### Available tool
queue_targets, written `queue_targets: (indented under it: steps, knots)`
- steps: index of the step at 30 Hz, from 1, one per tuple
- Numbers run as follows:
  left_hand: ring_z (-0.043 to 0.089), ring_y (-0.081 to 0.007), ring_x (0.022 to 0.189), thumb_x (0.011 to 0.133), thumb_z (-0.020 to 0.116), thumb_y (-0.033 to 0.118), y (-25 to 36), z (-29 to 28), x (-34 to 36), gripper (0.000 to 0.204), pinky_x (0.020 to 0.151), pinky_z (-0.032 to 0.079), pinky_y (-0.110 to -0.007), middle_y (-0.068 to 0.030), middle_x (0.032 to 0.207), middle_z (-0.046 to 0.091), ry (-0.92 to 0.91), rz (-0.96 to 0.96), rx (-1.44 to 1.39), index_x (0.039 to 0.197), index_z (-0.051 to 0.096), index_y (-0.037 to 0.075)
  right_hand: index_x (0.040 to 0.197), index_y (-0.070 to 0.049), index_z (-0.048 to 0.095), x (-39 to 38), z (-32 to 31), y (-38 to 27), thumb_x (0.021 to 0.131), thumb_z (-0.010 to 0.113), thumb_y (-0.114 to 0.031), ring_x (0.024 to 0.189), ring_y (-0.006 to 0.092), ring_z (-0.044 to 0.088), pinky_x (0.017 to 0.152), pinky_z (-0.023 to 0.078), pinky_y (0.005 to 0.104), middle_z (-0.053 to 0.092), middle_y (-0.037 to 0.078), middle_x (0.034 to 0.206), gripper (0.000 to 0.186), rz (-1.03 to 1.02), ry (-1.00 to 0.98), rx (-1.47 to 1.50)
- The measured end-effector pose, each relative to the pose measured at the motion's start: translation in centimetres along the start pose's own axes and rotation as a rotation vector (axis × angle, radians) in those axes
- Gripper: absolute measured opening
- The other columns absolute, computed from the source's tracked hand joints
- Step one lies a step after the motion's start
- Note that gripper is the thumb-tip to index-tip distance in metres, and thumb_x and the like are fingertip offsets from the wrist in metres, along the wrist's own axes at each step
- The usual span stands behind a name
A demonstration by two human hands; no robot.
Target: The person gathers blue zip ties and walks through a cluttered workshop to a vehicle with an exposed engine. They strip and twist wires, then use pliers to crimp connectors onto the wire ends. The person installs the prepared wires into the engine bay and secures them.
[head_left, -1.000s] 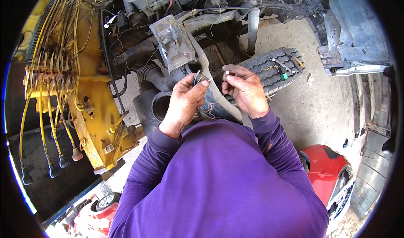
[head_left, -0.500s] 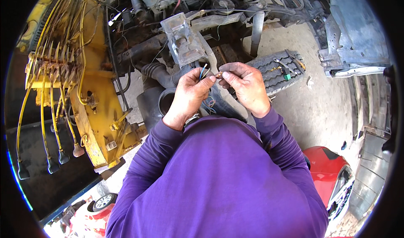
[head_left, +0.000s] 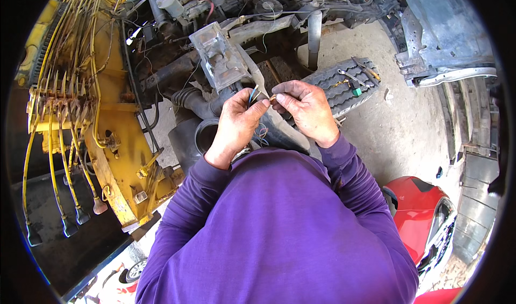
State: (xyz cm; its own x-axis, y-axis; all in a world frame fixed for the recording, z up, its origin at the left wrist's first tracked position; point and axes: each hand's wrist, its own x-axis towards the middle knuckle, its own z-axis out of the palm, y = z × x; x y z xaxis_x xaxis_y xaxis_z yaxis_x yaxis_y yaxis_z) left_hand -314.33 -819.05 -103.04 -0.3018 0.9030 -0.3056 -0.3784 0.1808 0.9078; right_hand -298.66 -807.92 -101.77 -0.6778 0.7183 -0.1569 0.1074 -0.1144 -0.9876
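My left hand (head_left: 236, 122) is closed in a pinch around thin electrical wires (head_left: 253, 94), with a blue one and a pale one sticking up past the fingers. Opposite it, my right hand (head_left: 306, 109) pinches a short copper-coloured wire end (head_left: 272, 98) between thumb and forefinger. The two sets of fingertips almost meet. More thin coloured wires (head_left: 262, 134) hang below, between my wrists. Where the strands run inside my grip is hidden.
A worn tyre tread piece (head_left: 344, 86) carries a wrench (head_left: 352, 77) and a small green item (head_left: 357, 92). Yellow machinery with levers (head_left: 121, 159) stands at left. A metal bracket (head_left: 217, 59) and engine parts lie ahead. A red car (head_left: 414, 210) is at lower right.
The surroundings have shifted slightly left in the picture as the view moved. Both hands keep their pinch, and the wires between them have turned a little.
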Motion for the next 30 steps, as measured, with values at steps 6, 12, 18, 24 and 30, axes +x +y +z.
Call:
queue_targets:
  steps: [6,12,18,24,30]
  knots:
    - [0.046,-0.0027,0.068,0.098,0.069,0.015,0.2,0.7,-0.3,0.013,0.059,0.037,-0.023,0.0060,0.077,0.059,0.058,0.012,0.070,0.101,0.067,0.003,0.114,0.005,0.068,-0.1,-0.4,0.1,0.101,0.064,-0.006,0.086,0.0150,0.072,0.079,0.060,0.0291,0.074,0.010,0.098,0.018,-0.020,-0.038,-0.015]
    - [0.053,-0.0060,0.079,0.097,0.067,0.010,-1.3,0.8,0.2,0.013,0.069,0.043,-0.025,0.0033,0.084,0.064,0.102,0.186,0.245,0.101,0.070,-0.002,0.105,0.003,0.072,0.0,-0.4,0.2,0.097,0.066,-0.005,0.080,0.0119,0.068,0.074,0.056,0.0280,0.073,0.007,0.089,0.013,-0.029,-0.037,-0.052]
    - [0.044,-0.0014,0.067,0.098,0.066,0.010,-1.3,0.9,-0.2,0.008,0.058,0.033,-0.022,0.0075,0.077,0.057,0.137,0.001,0.136,0.097,0.069,0.002,0.125,-0.006,0.066,0.6,-6.4,3.1,0.095,0.070,-0.019,0.094,0.0263,0.074,0.086,0.058,0.0376,0.075,0.015,0.099,0.033,-0.203,0.091,-0.407]
    - [0.031,-0.0015,0.052,0.099,0.065,0.009,-1.2,0.7,-0.8,0.005,0.048,0.023,-0.021,0.0102,0.066,0.042,0.206,-0.115,-0.108,0.100,0.063,0.005,0.120,-0.001,0.065,6.0,-30.3,13.1,0.091,0.070,-0.024,0.118,0.0401,0.064,0.102,0.051,0.0478,0.067,0.022,0.127,0.038,0.241,0.546,-1.275]
    - [0.033,-0.0019,0.055,0.099,0.063,0.008,-1.2,1.4,-1.8,0.006,0.049,0.024,-0.021,0.0080,0.070,0.043,0.239,-0.144,-0.217,0.102,0.059,0.006,0.135,-0.002,0.060,10.3,-38.7,17.8,0.081,0.079,-0.029,0.126,0.0389,0.061,0.106,0.049,0.0449,0.064,0.023,0.135,0.064,0.412,0.308,-1.228]
